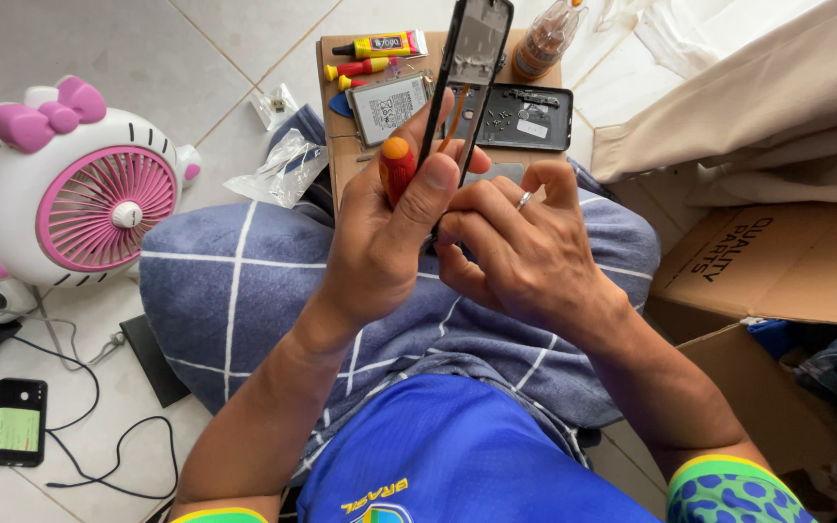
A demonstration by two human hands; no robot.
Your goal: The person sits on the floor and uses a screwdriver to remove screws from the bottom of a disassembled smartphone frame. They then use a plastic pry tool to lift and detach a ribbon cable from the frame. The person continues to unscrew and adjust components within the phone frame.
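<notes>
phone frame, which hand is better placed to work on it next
Probably right: the left hand grips both the phone frame and the screwdriver, while the right hand's fingertips sit free at its lower edge.

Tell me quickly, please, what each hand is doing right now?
Left hand: closed on the phone frame, with a screwdriver tucked in it.
Right hand: fingers at the frame's lower end; grip cannot be told.

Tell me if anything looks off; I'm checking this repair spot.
The phone frame in both hands is stripped, its back cover and battery lying loose on the board. Torn plastic bags litter the floor.
</notes>
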